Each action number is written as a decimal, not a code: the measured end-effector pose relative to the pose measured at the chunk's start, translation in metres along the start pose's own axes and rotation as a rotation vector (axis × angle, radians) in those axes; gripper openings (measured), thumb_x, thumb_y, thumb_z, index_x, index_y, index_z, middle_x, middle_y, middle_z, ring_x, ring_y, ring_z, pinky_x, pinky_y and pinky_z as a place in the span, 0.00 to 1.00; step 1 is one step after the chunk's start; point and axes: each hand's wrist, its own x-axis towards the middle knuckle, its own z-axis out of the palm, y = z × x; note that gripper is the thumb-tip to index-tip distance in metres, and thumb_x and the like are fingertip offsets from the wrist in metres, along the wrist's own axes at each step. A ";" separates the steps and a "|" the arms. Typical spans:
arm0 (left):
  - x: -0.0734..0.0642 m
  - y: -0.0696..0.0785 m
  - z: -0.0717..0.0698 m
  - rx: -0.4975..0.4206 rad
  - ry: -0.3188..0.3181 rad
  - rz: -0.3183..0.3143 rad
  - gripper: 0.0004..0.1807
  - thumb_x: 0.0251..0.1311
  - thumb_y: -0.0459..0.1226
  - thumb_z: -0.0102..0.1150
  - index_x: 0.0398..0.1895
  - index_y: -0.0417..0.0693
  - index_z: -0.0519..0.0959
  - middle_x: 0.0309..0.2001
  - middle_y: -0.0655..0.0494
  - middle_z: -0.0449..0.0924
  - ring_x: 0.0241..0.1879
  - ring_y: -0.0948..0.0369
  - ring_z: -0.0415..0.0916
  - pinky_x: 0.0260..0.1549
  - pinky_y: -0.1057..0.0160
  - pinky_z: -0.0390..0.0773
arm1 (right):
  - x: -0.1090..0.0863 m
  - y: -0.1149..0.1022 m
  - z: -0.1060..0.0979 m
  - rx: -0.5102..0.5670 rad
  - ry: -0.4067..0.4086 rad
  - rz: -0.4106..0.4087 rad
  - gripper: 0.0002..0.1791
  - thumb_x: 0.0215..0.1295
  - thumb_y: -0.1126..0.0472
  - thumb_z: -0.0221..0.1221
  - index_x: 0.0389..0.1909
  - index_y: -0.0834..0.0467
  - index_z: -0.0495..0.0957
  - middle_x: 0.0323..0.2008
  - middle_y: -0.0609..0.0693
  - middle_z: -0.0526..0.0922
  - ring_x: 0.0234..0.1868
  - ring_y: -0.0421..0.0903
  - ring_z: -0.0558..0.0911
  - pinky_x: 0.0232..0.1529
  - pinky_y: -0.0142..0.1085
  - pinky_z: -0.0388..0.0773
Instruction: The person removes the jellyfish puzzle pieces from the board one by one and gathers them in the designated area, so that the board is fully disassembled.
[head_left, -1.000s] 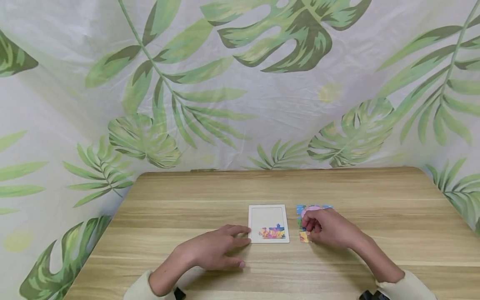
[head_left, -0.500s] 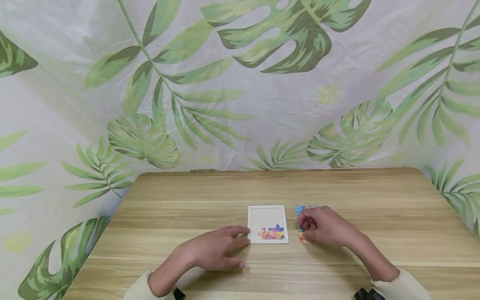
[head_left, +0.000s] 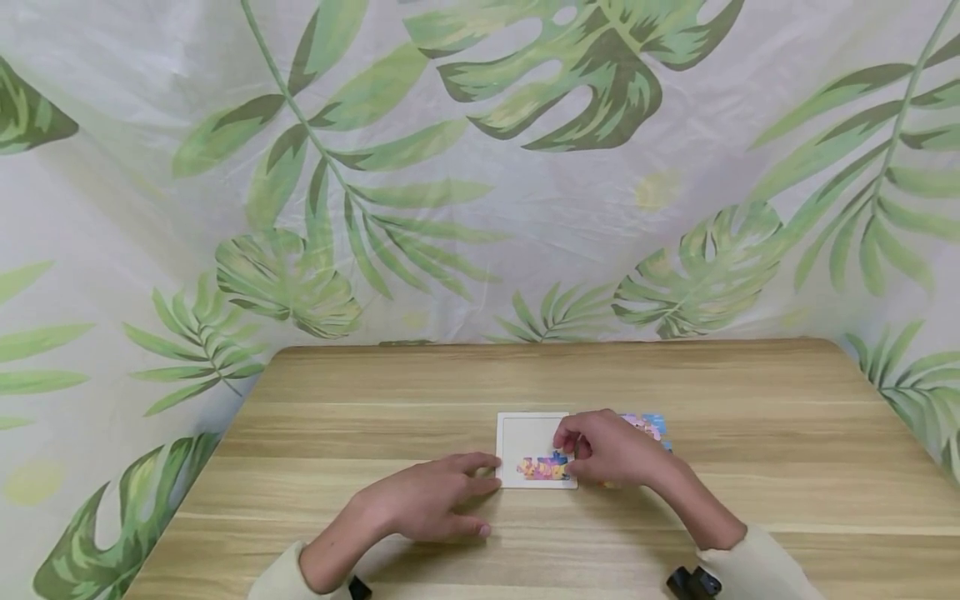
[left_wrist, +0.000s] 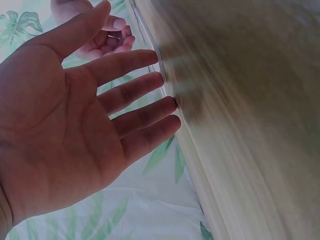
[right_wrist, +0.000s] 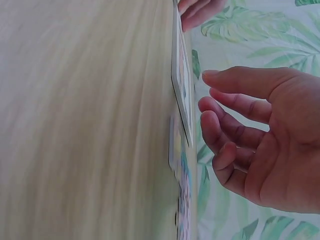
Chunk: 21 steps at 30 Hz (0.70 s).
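A white puzzle tray (head_left: 517,435) lies flat on the table, with several joined colourful puzzle pieces (head_left: 542,468) along its lower right. My left hand (head_left: 423,500) has its fingers extended, two fingertips at the tray's left edge. Over the tray's right edge is my right hand (head_left: 611,450), thumb and fingers bent toward each other. No piece shows between them in the right wrist view, but I cannot tell whether a small one is hidden there. More puzzle pieces (head_left: 651,427) lie right of the tray, partly covered by the right hand.
The wooden table (head_left: 360,400) reaches back to a hanging cloth (head_left: 412,275) printed with green leaves. A black device (head_left: 693,582) sits at the right wrist, by a pale sleeve (head_left: 757,567).
My right hand has moved left from the loose pieces to the tray's right edge, uncovering some pieces at the far right. My left hand has stayed at the tray's left edge.
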 end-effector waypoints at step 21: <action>0.007 0.004 0.006 0.029 0.025 0.049 0.34 0.73 0.57 0.64 0.77 0.54 0.76 0.82 0.58 0.65 0.80 0.56 0.65 0.74 0.53 0.75 | 0.025 -0.015 0.024 -0.091 -0.012 -0.036 0.13 0.56 0.74 0.73 0.39 0.58 0.85 0.35 0.47 0.86 0.36 0.41 0.81 0.39 0.30 0.79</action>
